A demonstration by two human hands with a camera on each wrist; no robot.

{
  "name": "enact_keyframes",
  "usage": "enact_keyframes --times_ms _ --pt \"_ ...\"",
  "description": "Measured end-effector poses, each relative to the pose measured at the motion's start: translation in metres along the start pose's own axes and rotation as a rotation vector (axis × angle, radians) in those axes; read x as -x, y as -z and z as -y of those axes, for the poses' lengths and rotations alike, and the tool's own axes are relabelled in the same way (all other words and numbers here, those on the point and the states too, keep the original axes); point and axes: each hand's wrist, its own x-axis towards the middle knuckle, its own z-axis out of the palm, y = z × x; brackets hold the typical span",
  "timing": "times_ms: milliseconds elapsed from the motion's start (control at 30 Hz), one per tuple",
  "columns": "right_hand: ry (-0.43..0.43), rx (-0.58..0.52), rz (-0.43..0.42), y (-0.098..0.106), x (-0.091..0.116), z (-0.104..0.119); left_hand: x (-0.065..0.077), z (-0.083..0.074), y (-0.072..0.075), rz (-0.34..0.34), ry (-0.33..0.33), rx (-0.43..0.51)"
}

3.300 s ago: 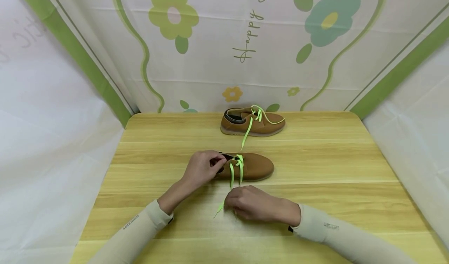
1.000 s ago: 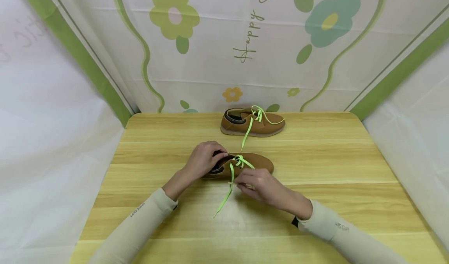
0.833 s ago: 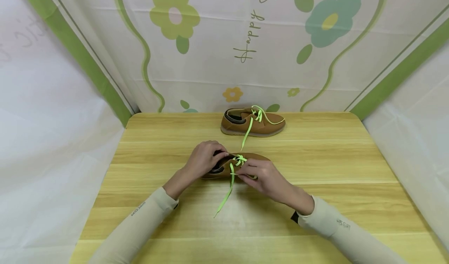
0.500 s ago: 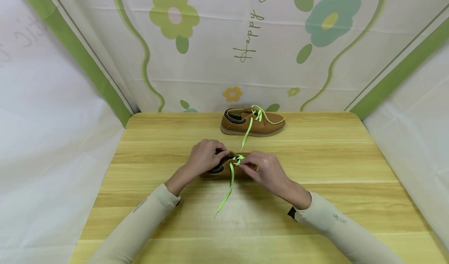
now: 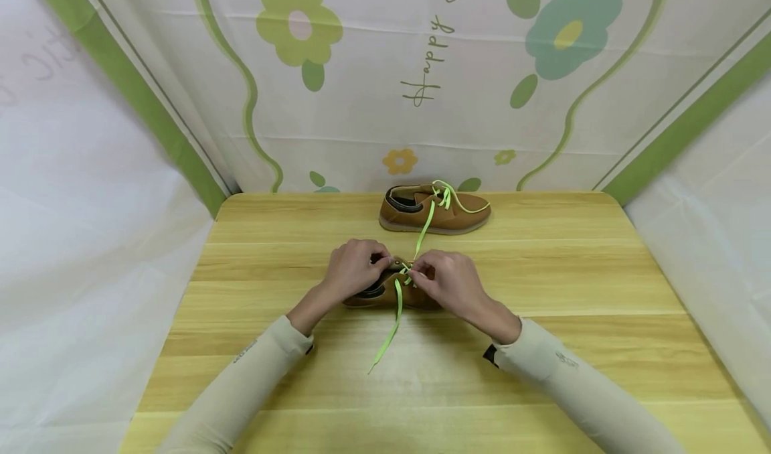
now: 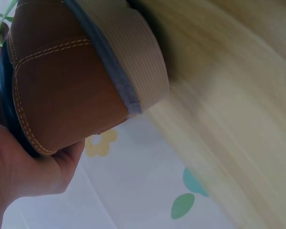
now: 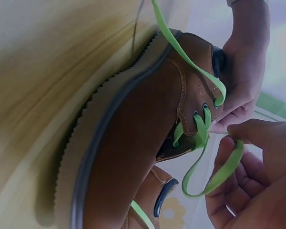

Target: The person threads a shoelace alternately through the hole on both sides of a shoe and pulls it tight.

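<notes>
A brown shoe [image 5: 366,298] with a bright green shoelace [image 5: 395,327] stands on the table, toe pointing right. At its opening, my left hand [image 5: 351,266] pinches the far eyelet flap; in the left wrist view that hand [image 6: 33,176] lies against the shoe's far side by the collar. My right hand [image 5: 454,283] pinches the lace close to that flap. Seen from the right wrist, the lace [image 7: 214,179] makes a loop from the eyelets to the thumb and fingers. Its other end hangs out of a near eyelet onto the table. The toe is mostly covered by my right hand.
A second brown shoe [image 5: 454,221] with loose green laces stands at the table's back edge. The wooden table [image 5: 253,260] is enclosed by white fabric walls, the back one [image 5: 361,106] printed with flowers.
My right hand has moved from in front of the shoe up to the far eyelet flap, bringing one lace along. My left hand has shifted slightly up and right, drawing the flap up.
</notes>
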Motion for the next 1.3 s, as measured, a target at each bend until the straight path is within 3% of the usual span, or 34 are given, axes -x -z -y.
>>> enact_keyframes --times_ms 333,600,1067,1300 --pt "-0.145 0.007 0.124 -0.004 -0.015 0.001 0.001 0.0 -0.002 -0.017 -0.005 0.024" --pt "-0.194 0.043 0.121 -0.012 -0.019 0.002 0.002 0.0 -0.003 -0.018 -0.002 0.024" --pt "-0.169 0.09 0.017 -0.02 -0.021 0.002 0.006 0.003 -0.003 -0.055 -0.03 0.028" --pt "-0.124 0.093 0.005 -0.023 -0.023 -0.004 0.008 0.007 -0.002 -0.067 -0.096 0.043"
